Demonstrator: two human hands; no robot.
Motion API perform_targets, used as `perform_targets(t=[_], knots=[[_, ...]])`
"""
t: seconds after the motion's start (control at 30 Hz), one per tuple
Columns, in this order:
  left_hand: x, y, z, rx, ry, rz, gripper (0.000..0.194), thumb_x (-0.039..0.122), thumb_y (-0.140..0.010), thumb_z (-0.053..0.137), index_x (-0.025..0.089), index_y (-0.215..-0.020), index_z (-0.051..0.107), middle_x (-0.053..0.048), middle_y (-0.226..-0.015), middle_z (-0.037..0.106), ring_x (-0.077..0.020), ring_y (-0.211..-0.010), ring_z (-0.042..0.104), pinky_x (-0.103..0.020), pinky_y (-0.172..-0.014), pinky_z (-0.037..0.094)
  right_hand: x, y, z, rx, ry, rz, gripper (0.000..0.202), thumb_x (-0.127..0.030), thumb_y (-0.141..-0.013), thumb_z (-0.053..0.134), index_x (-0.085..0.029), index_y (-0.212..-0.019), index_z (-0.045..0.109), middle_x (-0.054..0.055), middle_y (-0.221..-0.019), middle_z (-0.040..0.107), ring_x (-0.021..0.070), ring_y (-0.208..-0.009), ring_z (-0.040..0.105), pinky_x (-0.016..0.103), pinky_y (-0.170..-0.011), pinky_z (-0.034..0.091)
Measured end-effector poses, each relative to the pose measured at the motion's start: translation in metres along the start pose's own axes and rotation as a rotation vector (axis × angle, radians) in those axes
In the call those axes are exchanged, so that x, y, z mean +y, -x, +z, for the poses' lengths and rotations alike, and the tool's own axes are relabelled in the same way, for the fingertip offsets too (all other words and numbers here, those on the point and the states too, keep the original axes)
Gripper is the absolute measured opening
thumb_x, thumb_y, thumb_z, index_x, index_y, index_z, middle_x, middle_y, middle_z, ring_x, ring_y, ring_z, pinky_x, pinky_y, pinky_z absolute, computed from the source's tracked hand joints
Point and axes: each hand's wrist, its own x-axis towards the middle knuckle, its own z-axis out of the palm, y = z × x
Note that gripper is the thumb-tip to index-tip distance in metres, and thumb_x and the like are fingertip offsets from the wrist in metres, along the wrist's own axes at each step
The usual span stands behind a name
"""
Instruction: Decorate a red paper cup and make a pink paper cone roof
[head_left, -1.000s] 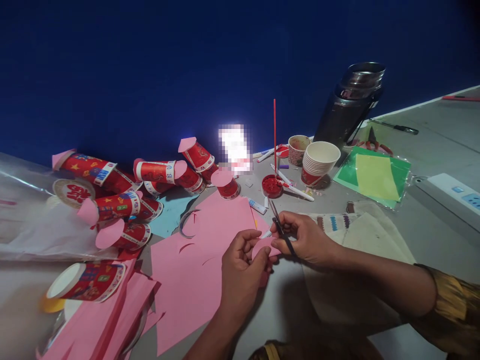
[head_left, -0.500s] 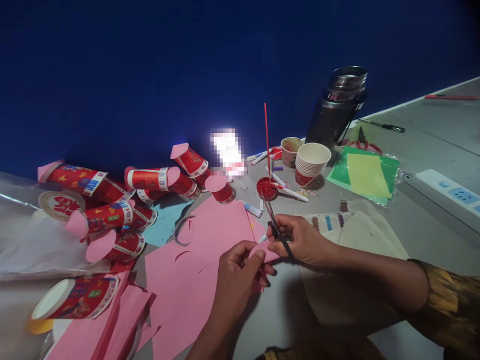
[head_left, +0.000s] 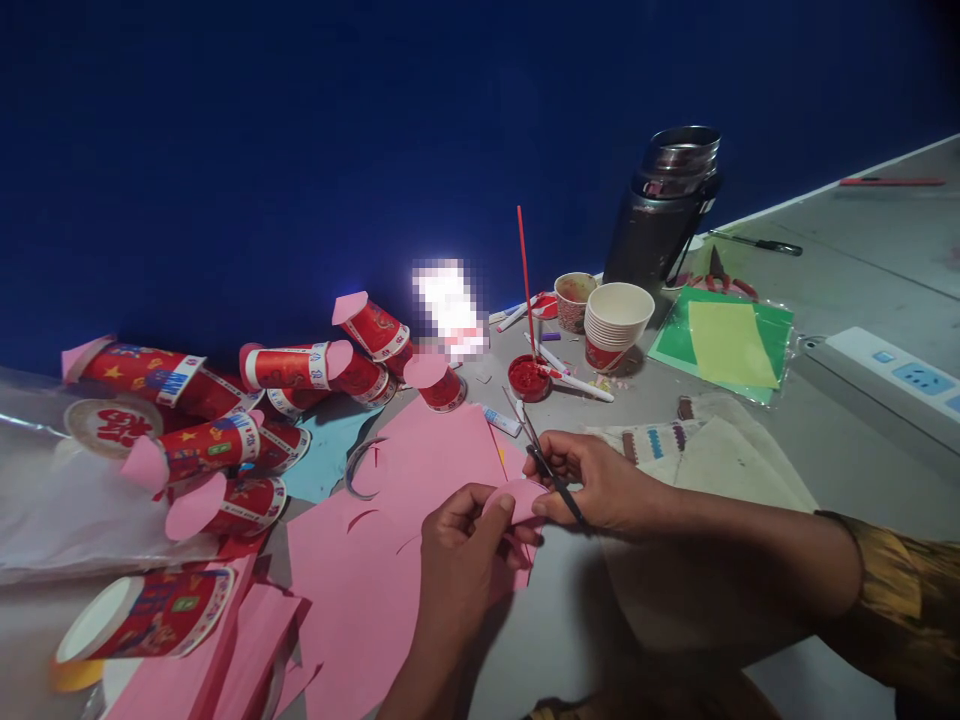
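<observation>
Between finger and thumb, my left hand [head_left: 469, 550] grips a small rounded piece of pink paper [head_left: 523, 500]. My right hand [head_left: 596, 482] is closed around black-handled scissors [head_left: 551, 470], whose blades point up and away from me; its thumb also touches the paper's right edge. Below and to the left of my hands lies a large pink sheet [head_left: 367, 590] with thin curved offcuts on it. A roll of tape [head_left: 352, 470] rests at that sheet's left edge.
Red paper cups with pink paper discs [head_left: 206, 445] crowd the left. Behind my hands stand a pot of red paint [head_left: 529, 380], stacked white cups [head_left: 616, 325] and a dark thermos [head_left: 664, 215]. At right are green and yellow sheets [head_left: 727, 340] and a power strip [head_left: 892, 365].
The pink piece has turned in my fingers and shows more of its rounded face. My left hand has shifted slightly left; the scissors stay in my right hand. The view has moved a little.
</observation>
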Motion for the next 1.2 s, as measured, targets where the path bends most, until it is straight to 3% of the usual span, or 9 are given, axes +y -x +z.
perform_targets(t=[0.4, 0.93, 1.2], knots=[[0.0004, 0.0032, -0.0002, 0.033, -0.064, 0.007, 0.032, 0.044, -0.082, 0.077, 0.015, -0.074, 0.066, -0.010, -0.065, 0.076, -0.0145, -0.051, 0.063, -0.025, -0.053, 0.050, -0.0037, -0.0020, 0.0021, 0.003, -0.028, 0.072, 0.022, -0.021, -0.060, 0.071, -0.020, -0.079, 0.059, -0.007, -0.064, 0.055, 0.0100, -0.059, 0.049, 0.022, -0.054, 0.039], [-0.0018, 0.0034, 0.0016, 0.051, -0.021, -0.024, 0.040, 0.051, -0.077, 0.080, 0.016, -0.069, 0.063, -0.006, -0.058, 0.072, -0.0130, -0.043, 0.058, -0.023, -0.045, 0.046, -0.0039, -0.0017, 0.0019, -0.035, -0.147, 0.159, 0.024, -0.022, -0.057, 0.075, -0.018, -0.076, 0.061, -0.005, -0.063, 0.061, 0.0095, -0.058, 0.052, 0.020, -0.051, 0.041], [0.0031, 0.0055, 0.0020, 0.059, -0.056, -0.047, 0.034, 0.044, -0.077, 0.077, 0.016, -0.065, 0.061, -0.005, -0.054, 0.069, -0.0128, -0.043, 0.057, -0.022, -0.045, 0.046, -0.0026, -0.0026, 0.0020, -0.068, -0.118, 0.156, 0.023, -0.023, -0.058, 0.075, -0.018, -0.075, 0.060, -0.005, -0.064, 0.060, 0.0099, -0.059, 0.052, 0.020, -0.053, 0.042]])
